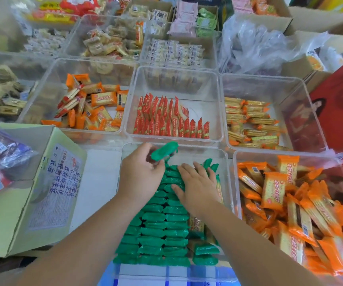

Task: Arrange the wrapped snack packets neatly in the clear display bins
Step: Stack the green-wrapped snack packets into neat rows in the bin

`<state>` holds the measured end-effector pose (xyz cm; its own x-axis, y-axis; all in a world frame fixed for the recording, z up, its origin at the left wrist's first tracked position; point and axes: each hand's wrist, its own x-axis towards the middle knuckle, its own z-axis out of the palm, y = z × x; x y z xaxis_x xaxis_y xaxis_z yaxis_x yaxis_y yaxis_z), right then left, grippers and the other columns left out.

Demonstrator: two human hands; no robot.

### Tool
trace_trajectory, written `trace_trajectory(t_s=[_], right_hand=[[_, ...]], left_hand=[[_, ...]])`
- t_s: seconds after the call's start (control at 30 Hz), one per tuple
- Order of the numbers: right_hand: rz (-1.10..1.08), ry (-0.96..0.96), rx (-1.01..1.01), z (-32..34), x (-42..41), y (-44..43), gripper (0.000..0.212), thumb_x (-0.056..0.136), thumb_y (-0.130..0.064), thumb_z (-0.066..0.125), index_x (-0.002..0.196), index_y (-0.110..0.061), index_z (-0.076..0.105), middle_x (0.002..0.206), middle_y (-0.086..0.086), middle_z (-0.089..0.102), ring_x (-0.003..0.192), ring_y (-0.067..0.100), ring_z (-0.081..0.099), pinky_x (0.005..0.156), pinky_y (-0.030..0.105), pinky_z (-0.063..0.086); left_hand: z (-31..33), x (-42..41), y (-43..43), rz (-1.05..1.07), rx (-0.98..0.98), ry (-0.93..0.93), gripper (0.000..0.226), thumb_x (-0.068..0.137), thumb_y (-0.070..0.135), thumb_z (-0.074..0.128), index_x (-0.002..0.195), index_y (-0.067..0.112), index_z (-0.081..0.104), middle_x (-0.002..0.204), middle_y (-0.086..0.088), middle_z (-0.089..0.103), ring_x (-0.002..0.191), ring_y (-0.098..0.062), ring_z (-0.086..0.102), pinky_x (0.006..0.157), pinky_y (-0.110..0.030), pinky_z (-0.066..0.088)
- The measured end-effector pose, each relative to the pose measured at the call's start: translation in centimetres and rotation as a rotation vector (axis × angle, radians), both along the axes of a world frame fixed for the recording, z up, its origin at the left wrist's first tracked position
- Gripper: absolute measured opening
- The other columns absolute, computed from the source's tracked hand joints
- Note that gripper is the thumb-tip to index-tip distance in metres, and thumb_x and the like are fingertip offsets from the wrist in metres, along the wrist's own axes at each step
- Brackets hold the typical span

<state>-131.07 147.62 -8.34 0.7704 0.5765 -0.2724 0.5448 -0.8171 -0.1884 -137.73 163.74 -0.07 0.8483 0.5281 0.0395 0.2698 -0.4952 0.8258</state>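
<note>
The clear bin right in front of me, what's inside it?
The nearest clear plastic bin holds neat rows of green wrapped packets, with a few yellow-faced packets on their right. The right hand and both forearms cover some rows.

Views: one only, the head camera, so no part of the scene is shared with a second view.
Position: worn on the person's head, above the near edge of the display.
Direction: forward and steeply down.
Nearness: close; both forearms enter from the bottom edge, and the left hand (140,168) and right hand (197,182) sit near the middle of the frame.
Lens: wide-angle, with straight bin edges bowing toward the sides.
Centre: the clear bin of green packets (224,162).
Far edge: blurred bins and cardboard boxes (310,19) at the top.
Left edge: a pale green carton (11,213).
</note>
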Motion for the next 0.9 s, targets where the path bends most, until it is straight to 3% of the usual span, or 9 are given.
trace_trajectory(t_s=[0.13,0.33,0.43,0.5,0.6,0.67,0.8,0.9], right_hand=[[0.017,0.031,0.004,0.0,0.4,-0.3,0.07,0.096,-0.068,0.021,0.156,-0.032,0.023,0.163,-0.013,0.023,0.152,0.024,0.008,0.121,0.056,0.0],[0.029,0.035,0.024,-0.3,0.4,-0.8,0.07,0.096,-0.067,0.024,0.157,-0.033,0.021,0.164,-0.01,0.02,0.153,0.025,0.006,0.121,0.056,-0.002],[0.036,0.051,0.046,-0.3,0.6,-0.7,0.07,0.097,-0.065,0.029,0.157,-0.031,0.023,0.164,-0.006,0.02,0.152,0.023,0.006,0.121,0.051,-0.003],[0.026,0.068,0.12,0.0,0.7,-0.8,0.066,0.097,-0.06,0.04,0.155,-0.027,0.032,0.164,-0.002,0.022,0.151,0.023,0.011,0.122,0.045,-0.002],[-0.094,0.091,0.333,0.8,0.6,-1.2,0.055,0.096,-0.045,0.056,0.144,-0.021,0.047,0.157,-0.001,0.037,0.145,0.02,0.03,0.123,0.038,0.019],[-0.183,0.05,0.464,1.3,0.5,-1.4,0.051,0.095,-0.04,0.059,0.141,-0.025,0.043,0.15,-0.006,0.042,0.137,0.014,0.04,0.114,0.034,0.038],[-0.087,-0.084,0.501,2.2,0.9,-1.2,0.059,0.095,-0.031,0.059,0.148,-0.028,0.035,0.152,-0.005,0.038,0.138,0.015,0.038,0.112,0.034,0.036],[0.051,-0.179,0.358,2.5,1.3,-0.9,0.053,0.096,-0.033,0.058,0.147,-0.024,0.045,0.153,0.0,0.041,0.137,0.024,0.039,0.112,0.042,0.036]], left_hand=[[-1.3,4.1,-0.5,-0.198,0.253,0.102,0.016,0.085,0.009,0.074,0.1,0.014,0.071,0.085,0.004,0.061,0.076,-0.014,0.056,0.066,-0.027,0.043],[-3.4,5.8,-1.1,-0.363,0.626,0.292,0.008,0.087,0.015,0.066,0.094,0.019,0.07,0.084,0.002,0.066,0.077,-0.022,0.06,0.064,-0.033,0.046],[-3.9,6.3,-0.8,-0.408,0.788,0.412,0.008,0.086,0.013,0.065,0.082,0.018,0.062,0.075,0.005,0.052,0.073,-0.019,0.048,0.062,-0.032,0.036],[-4.3,6.4,-0.5,-0.461,0.846,0.463,0.007,0.086,0.011,0.061,0.085,0.018,0.062,0.079,0.002,0.05,0.08,-0.021,0.05,0.065,-0.033,0.037],[-5.0,5.9,-0.3,-0.496,0.874,0.456,0.023,0.089,0.015,0.056,0.111,0.017,0.06,0.1,-0.002,0.059,0.097,-0.025,0.052,0.075,-0.036,0.038],[-5.1,5.2,-0.3,-0.485,0.829,0.403,0.033,0.09,0.019,0.058,0.123,0.018,0.055,0.109,-0.003,0.06,0.101,-0.024,0.052,0.08,-0.037,0.044],[-4.3,3.2,-0.2,-0.374,0.685,0.213,0.041,0.089,0.022,0.063,0.128,0.014,0.055,0.111,-0.002,0.059,0.095,-0.024,0.054,0.078,-0.041,0.049],[-3.7,0.7,0.2,-0.234,0.672,0.195,0.043,0.087,0.024,0.067,0.127,0.009,0.061,0.121,-0.009,0.06,0.11,-0.031,0.055,0.091,-0.048,0.049]])
